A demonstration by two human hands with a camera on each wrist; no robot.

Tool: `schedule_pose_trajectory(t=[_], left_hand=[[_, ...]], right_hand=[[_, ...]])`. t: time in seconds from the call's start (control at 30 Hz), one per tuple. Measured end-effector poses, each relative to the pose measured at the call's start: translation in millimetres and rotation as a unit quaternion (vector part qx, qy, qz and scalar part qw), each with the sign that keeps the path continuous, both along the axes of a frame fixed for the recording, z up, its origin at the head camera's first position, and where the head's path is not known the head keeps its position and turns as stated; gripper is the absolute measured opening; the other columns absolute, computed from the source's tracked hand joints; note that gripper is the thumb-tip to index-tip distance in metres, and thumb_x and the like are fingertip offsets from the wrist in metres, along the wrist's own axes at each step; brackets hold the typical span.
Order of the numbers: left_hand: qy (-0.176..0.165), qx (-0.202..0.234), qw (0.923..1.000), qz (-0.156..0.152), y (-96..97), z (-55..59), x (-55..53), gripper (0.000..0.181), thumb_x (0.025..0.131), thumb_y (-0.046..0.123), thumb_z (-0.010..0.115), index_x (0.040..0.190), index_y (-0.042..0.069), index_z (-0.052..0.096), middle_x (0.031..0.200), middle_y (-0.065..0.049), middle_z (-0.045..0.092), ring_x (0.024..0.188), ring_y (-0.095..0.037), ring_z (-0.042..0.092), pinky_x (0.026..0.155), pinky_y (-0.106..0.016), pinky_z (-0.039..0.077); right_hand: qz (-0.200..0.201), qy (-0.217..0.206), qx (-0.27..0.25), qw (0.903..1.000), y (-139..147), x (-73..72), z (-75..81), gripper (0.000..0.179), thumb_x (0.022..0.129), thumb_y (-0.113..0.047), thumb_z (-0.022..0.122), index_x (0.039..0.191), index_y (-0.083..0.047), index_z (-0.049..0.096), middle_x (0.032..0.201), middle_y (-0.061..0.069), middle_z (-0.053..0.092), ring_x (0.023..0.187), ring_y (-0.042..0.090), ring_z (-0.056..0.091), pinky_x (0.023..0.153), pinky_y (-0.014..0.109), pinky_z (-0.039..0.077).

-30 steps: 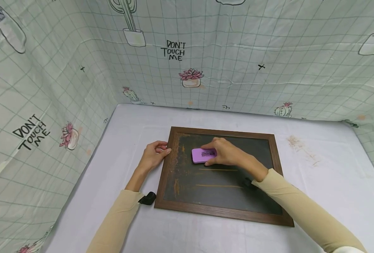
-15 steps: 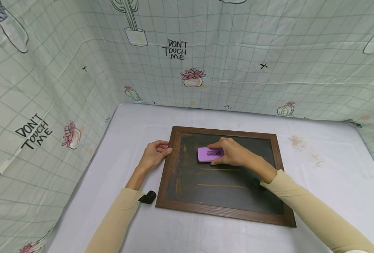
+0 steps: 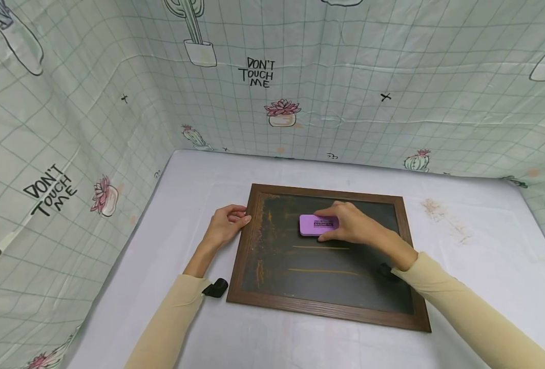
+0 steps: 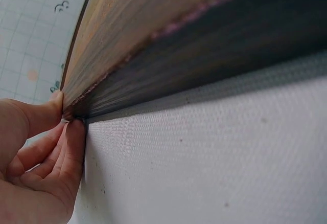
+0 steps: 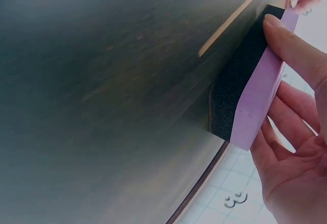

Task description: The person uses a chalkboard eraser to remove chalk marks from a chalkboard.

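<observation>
A chalkboard point(image 3: 318, 292) with a brown wooden frame lies flat on the white cloth. My right hand point(image 3: 353, 223) grips a purple eraser point(image 3: 313, 225) with a dark felt underside, thumb and fingers on opposite long sides. The eraser sits on the upper middle of the board. Two orange chalk lines, an upper line point(image 3: 320, 247) and a lower line point(image 3: 323, 270), run below it. At the board's left edge, my left hand point(image 3: 224, 225) pinches the frame. The left wrist view shows the thumb on top of the frame edge and the fingertips low against its side.
Orange smudges point(image 3: 259, 271) mark the board's left part. A brownish stain point(image 3: 434, 209) is on the cloth to the right of the board. A grid-patterned curtain point(image 3: 337, 77) with plant drawings rises behind the table and along the left side.
My right hand has slid the eraser to the right across the upper part of the board. The left hand has stayed at the left edge of the frame.
</observation>
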State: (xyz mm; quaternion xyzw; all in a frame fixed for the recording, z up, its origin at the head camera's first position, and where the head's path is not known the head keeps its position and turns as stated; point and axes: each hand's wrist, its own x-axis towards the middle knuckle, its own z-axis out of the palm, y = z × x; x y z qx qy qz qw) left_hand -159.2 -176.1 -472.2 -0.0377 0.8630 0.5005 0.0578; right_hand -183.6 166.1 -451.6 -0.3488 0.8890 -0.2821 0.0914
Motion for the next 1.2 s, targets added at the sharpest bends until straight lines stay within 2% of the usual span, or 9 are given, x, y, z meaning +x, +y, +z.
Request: schedule_pose_trajectory(t=[0.57,1.2], left_hand=[[0.007,0.006,1.0,-0.002,0.0,-0.7,-0.4,0.034,0.096,0.009,0.074,0.124,-0.008,0.067,0.103,-0.018,0.068,0.086,-0.022,0.061,0.072,-0.023,0.045],[0.007,0.01,0.9999,-0.004,-0.5,-0.4,0.0,0.034,0.096,0.009,0.074,0.124,-0.008,0.067,0.104,-0.019,0.068,0.088,-0.025,0.062,0.074,-0.025,0.045]], right_hand=[[-0.042,0.003,0.028,0.9987,27.0,9.0,3.5,0.063,0.08,-0.026,0.091,0.13,0.004,0.067,0.103,0.014,0.067,0.083,0.019,0.055,0.07,0.033,0.046],[-0.063,0.013,0.034,0.9973,52.2,16.8,3.0,0.061,0.08,-0.027,0.091,0.127,0.004,0.068,0.104,0.014,0.069,0.083,0.019,0.056,0.071,0.036,0.046]])
